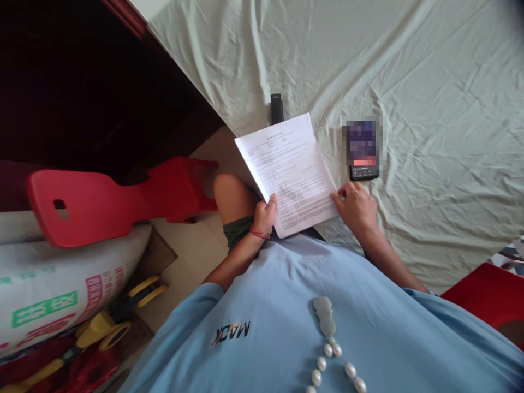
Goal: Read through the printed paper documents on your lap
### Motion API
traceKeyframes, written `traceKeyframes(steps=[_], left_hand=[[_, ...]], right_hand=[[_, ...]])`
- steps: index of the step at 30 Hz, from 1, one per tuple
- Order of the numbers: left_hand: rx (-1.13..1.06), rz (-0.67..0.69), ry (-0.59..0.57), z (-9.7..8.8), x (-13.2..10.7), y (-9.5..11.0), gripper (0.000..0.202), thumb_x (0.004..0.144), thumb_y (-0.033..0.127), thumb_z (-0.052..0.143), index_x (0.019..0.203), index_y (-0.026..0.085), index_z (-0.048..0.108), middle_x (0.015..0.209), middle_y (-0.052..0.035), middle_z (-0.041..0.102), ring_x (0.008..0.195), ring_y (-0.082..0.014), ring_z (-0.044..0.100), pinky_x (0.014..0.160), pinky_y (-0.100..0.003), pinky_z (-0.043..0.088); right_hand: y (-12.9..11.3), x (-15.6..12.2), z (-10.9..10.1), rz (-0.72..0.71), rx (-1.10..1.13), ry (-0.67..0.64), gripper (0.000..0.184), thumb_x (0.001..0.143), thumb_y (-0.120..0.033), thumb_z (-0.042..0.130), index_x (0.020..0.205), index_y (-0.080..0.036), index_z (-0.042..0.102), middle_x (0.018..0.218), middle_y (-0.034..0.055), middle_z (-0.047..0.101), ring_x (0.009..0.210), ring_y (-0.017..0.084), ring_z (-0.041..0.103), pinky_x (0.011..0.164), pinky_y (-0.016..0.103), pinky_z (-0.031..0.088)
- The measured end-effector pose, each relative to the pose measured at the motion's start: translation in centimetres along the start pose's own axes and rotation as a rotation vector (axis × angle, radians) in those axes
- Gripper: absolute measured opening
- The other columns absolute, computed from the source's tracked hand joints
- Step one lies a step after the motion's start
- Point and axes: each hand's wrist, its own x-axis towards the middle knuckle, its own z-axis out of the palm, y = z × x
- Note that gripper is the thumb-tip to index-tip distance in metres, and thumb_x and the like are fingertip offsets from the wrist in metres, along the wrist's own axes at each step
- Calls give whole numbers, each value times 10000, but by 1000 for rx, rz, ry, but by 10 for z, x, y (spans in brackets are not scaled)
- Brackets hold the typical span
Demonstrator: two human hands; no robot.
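A stack of printed paper sheets (290, 174) is held tilted in front of my body, over the near edge of the cloth-covered table. My left hand (265, 214) grips its lower left edge, thumb on top and the other fingers underneath. At the lower right edge, my right hand (357, 206) pinches the paper between thumb and curled fingers. Partly covered by the top of the sheets is a slim black object (277, 108), perhaps a stapler. Just beyond my right hand lies a black handheld device (363, 173) with a blurred screen.
A wrinkled pale green cloth (442, 142) covers the table. To the left stands a red plastic chair (82, 204), with a printed white sack (82, 284) and a yellow-and-black object (98, 327) near it. Another red surface (487, 295) is at the right edge.
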Motion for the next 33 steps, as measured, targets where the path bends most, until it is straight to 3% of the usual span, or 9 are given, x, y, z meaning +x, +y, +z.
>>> traceKeyframes(steps=[3,6,14,23,25,28,30,33], left_hand=[[-2,6,-16,-1,2,-2,808,693,889,781,913,112,811,919,-119,805,925,-260,757,882,-345,590],[-3,-4,-14,-2,2,-1,813,679,896,783,893,113,809,892,-118,799,904,-259,751,850,-345,590],[-14,-6,-63,0,2,3,797,680,885,801,918,124,811,944,-121,811,948,-269,758,913,-367,597],[-24,0,-68,2,1,3,785,700,866,803,960,126,812,1038,-133,822,1041,-297,770,997,-395,588],[-12,-4,-60,2,1,4,792,689,871,806,949,123,810,1015,-133,822,1024,-298,771,986,-399,590],[-12,-40,-68,3,1,6,824,650,893,808,918,114,800,972,-141,818,961,-296,770,955,-418,602],[-20,-78,-76,4,2,7,844,618,897,821,909,105,794,954,-152,811,936,-299,766,925,-431,608],[-38,-106,-84,6,3,8,839,609,873,844,939,103,792,942,-150,801,935,-306,757,899,-444,608]], right_hand=[[0,0,-3,8,16,-86,188,1025,-339,659,933,-189,726,1038,99,749,861,239,634,691,336,327],[-3,-3,-9,-1,-10,-124,241,1064,-337,590,958,-186,746,1064,107,766,867,236,646,697,339,335],[-6,-14,-28,-157,-175,-168,294,1089,-336,496,951,-196,715,1000,79,760,825,224,642,666,350,264],[-2,-12,-18,-107,-106,-184,259,1059,-392,558,895,-206,632,1017,83,751,801,216,611,657,347,261],[1,-14,-16,-132,-21,-158,255,1033,-367,553,827,-218,576,949,75,725,768,206,589,659,346,286],[4,-17,-19,-242,307,-140,302,1005,-418,542,762,-242,512,891,66,689,769,202,601,708,345,417],[2,-20,-24,-355,565,-164,343,1006,-493,561,769,-247,539,1083,104,729,978,243,683,883,396,529],[-5,-22,-32,-516,865,-307,389,1004,-585,639,816,-244,638,1509,108,634,1388,306,614,1207,515,462]])
